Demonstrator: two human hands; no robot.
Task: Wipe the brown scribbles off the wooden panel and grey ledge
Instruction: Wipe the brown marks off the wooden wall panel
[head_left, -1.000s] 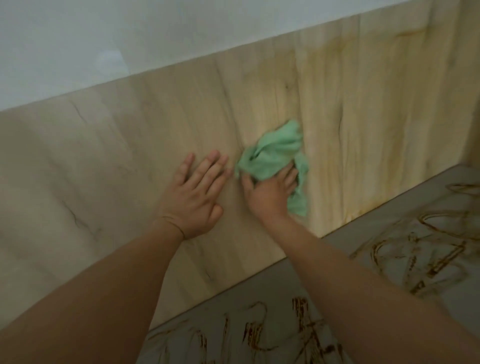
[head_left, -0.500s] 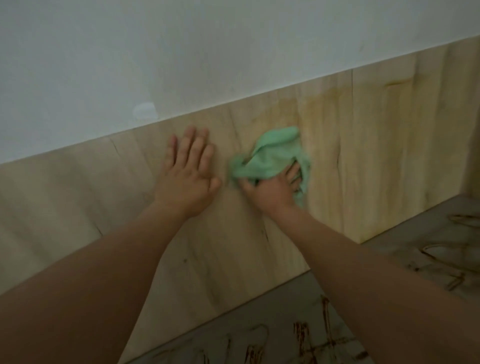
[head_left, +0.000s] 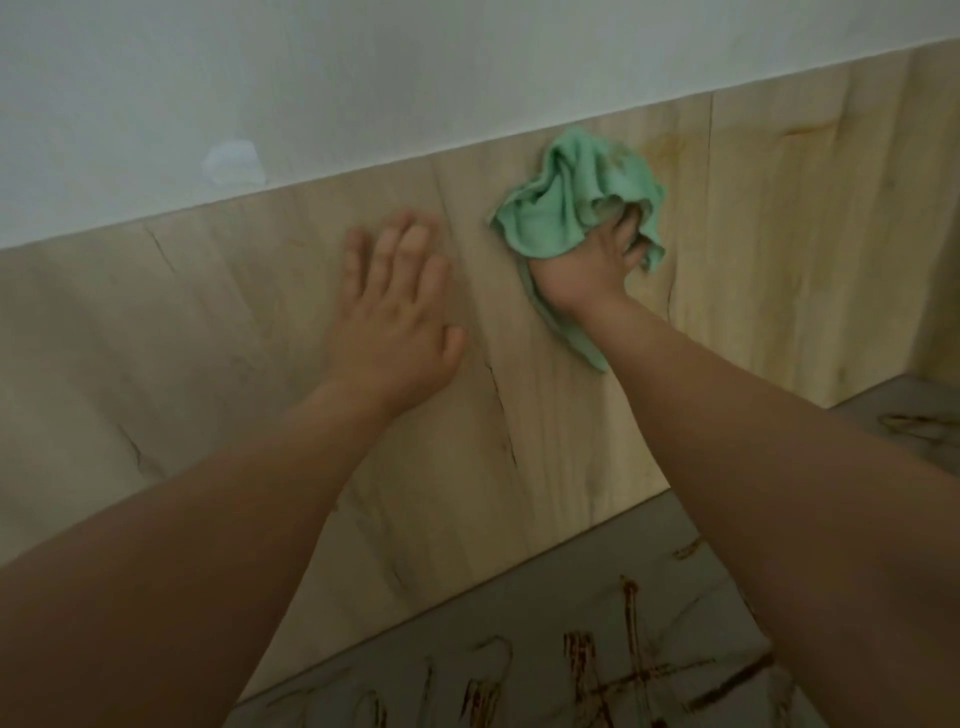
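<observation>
White wall (head_left: 363, 78) up top, with a pale patch (head_left: 232, 162) just above the seam. Below it the wooden panel (head_left: 208, 322) runs across the frame, and the grey ledge (head_left: 519, 613) sits at the bottom right.

My left hand (head_left: 397, 322) is flat on the panel left of centre, palm down, fingers (head_left: 410, 249) extended and held close together, thumb out to the right. It's slightly motion-blurred.

Just beside it to the right, my right hand (head_left: 587, 270) presses a green cloth (head_left: 561, 208) against the panel near its top edge. Fingers are curled into the bunched fabric, gripping it; the tips are partly buried, so I can't tell the exact spread. The cloth bulges above the hand, and a tail hangs down along the wrist.

Faint yellowish smears (head_left: 670, 148) on the panel right of the cloth.

Brown scribbles (head_left: 623, 670) cover the ledge at the bottom, more (head_left: 914, 423) at the far right edge. Both forearms cross over the ledge, hiding parts of it.
</observation>
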